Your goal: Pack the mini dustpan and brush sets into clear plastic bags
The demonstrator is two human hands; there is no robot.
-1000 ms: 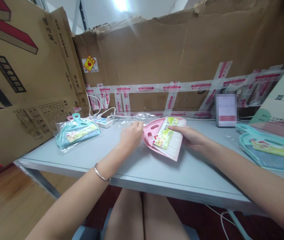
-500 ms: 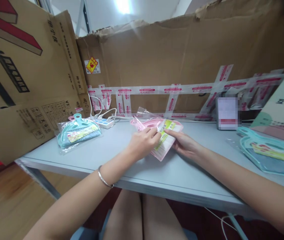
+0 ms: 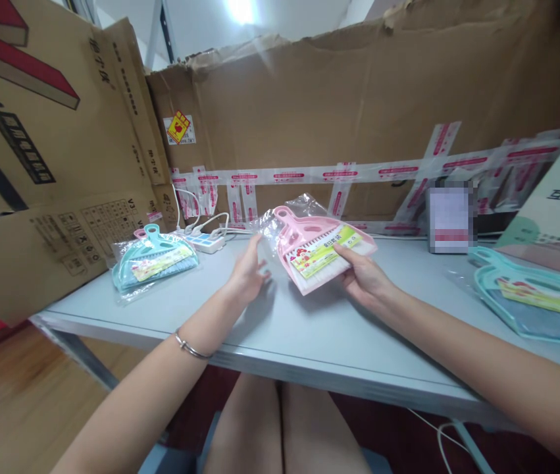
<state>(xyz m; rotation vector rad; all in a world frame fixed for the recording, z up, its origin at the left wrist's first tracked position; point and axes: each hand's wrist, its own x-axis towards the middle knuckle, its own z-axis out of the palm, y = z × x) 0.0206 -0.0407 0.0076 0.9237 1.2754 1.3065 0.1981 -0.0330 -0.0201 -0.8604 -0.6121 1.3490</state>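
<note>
My right hand [image 3: 366,276] grips a pink dustpan-and-brush set [image 3: 316,247] by its bristle end and holds it tilted above the grey table [image 3: 309,329]. The set carries a green and yellow label and sits partly inside a clear plastic bag [image 3: 304,205] that shows around its handle. My left hand [image 3: 249,271] hovers just left of the set with its fingers stretched out and holds nothing. A thin bracelet circles my left wrist.
A bagged teal dustpan set [image 3: 154,262] lies at the table's left. More teal sets [image 3: 531,296] lie at the right. A white power strip [image 3: 205,242] with cables sits at the back. Taped cardboard walls [image 3: 333,112] close off the back and left. A blurred small box [image 3: 450,217] stands back right.
The pink set has been lifted off the table and tilted up, handle away from me. My left hand has let go of it and drawn back to the left, opening.
</note>
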